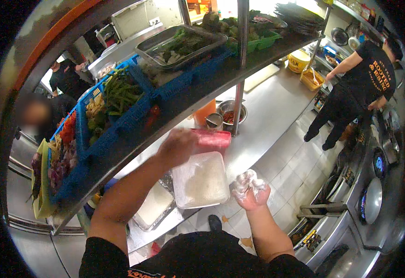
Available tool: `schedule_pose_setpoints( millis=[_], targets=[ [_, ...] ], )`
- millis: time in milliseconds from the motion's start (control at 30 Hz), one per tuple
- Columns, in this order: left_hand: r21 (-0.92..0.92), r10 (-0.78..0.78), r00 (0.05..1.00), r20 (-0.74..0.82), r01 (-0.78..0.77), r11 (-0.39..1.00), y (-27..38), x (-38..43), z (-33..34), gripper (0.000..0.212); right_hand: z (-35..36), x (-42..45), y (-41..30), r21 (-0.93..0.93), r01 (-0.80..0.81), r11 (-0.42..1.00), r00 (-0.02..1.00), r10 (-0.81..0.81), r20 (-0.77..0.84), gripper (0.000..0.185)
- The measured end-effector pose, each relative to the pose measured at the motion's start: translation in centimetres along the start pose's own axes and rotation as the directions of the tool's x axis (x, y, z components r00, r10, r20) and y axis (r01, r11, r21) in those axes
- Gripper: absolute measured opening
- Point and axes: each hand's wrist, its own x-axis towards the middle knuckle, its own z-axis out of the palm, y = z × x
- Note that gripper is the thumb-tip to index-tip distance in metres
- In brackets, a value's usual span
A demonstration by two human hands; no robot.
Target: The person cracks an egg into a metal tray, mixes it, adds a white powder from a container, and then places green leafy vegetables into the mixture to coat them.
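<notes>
My left hand [178, 147], blurred by motion, grips a red plastic container [211, 139] tipped on its side. Directly below it is a white square plastic tub [201, 180] with pale powder inside, at the steel counter's edge. Beside the tub lies a shallow metal tray [153, 205] of white powder, partly hidden by my left forearm. My right hand [251, 190] is raised to the right of the tub, apart from it. White powder coats its half-curled fingers, and nothing shows in its grasp.
An overhead shelf carries blue vegetable baskets [115, 107] and a metal tray [181, 47] of greens. A steel post [239, 107] stands near a bowl of chillies [231, 113]. On the right, a wok [373, 201] sits by lit burners; a co-worker [362, 76] stands farther off.
</notes>
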Motion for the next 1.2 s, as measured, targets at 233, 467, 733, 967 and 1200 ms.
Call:
schedule_pose_setpoints(
  millis=[233, 467, 733, 967, 1200],
  targets=[
    [-0.003, 0.113, 0.991, 0.072, -0.113, 0.994, 9.9, -11.7, -0.4, 0.020, -1.0, 2.5, -2.7, -0.176, -0.031, 0.984, 0.980, -0.005, -0.198, 0.022],
    [-0.076, -0.001, 1.000, 0.028, 0.003, 0.997, 13.2, -14.6, 1.8, 0.025, -1.2, 4.7, 0.5, -0.923, -0.345, 0.170, 0.846, -0.370, -0.385, 0.017],
    [-0.035, -0.121, 0.985, -0.125, 0.118, 0.992, 14.5, -15.8, 2.8, 0.030, 0.2, 4.2, 3.7, -0.732, -0.279, -0.622, 0.943, -0.323, -0.085, 0.030],
    [-0.027, -0.190, 0.970, -0.151, 0.188, 0.982, 14.4, -16.2, 3.5, 0.031, -0.6, 5.4, 4.1, -0.781, -0.267, -0.564, 0.926, -0.376, -0.045, 0.031],
    [-0.031, -0.210, 0.962, -0.174, 0.208, 0.978, 14.4, -16.9, 3.8, 0.030, 1.3, 6.1, 4.8, -0.663, -0.258, -0.703, 0.952, -0.302, -0.050, 0.031]
  ],
)
